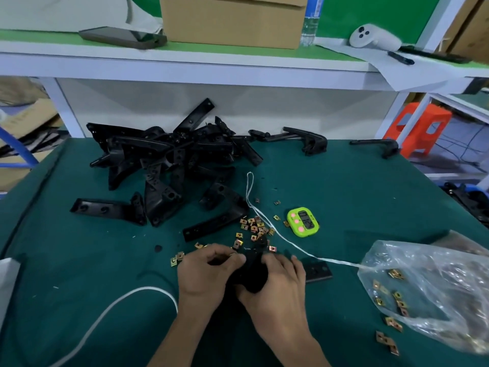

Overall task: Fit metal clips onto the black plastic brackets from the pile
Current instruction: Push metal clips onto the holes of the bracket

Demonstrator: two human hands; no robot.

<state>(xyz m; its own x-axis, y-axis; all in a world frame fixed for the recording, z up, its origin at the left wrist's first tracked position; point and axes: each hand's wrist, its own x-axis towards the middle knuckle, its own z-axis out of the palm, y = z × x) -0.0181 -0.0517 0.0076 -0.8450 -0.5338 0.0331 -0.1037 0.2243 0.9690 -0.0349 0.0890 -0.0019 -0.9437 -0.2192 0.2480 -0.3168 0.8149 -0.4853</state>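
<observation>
Where it sits at 6 o'clock on the green worktop [344, 186], held bracket [252, 276]: a dark, blurred lump clasped between both hands; whether it touches the cloth cannot be told.
Axis: the visible body runs roughly from 6 toward 12 o'clock, with a narrow tip toward the scattered clips; blur hides the finer shape.
Black strap end [317, 271]: flat, with holes, lying past the right hand toward 3 o'clock, long side 9 to 3; whether it is part of the held bracket cannot be told.
Grip, left: the left hand [206, 276] has curled fingers, with thumb and forefinger pinching the bracket's upper edge; whether a clip sits between them cannot be told.
Grip, right: the right hand [281, 283] has fingers curled round the bracket's right side.
Loose clips [254, 227]: brass-coloured, strewn just beyond the hands at 12 o'clock, a few at 10 o'clock.
Pile [164, 160]: black brackets heaped at 11 o'clock, long axes pointing every way.
Timer [303, 221]: lime green, at 1 o'clock from the hands; its digits are too blurred to read.
Bag [436, 282]: clear plastic at 4 o'clock, with clips inside and beside it.
String [264, 221]: white, running from the bag toward 12 o'clock.
Bottle [309, 25]: on the shelf at 1 o'clock, blue label unreadable.
</observation>
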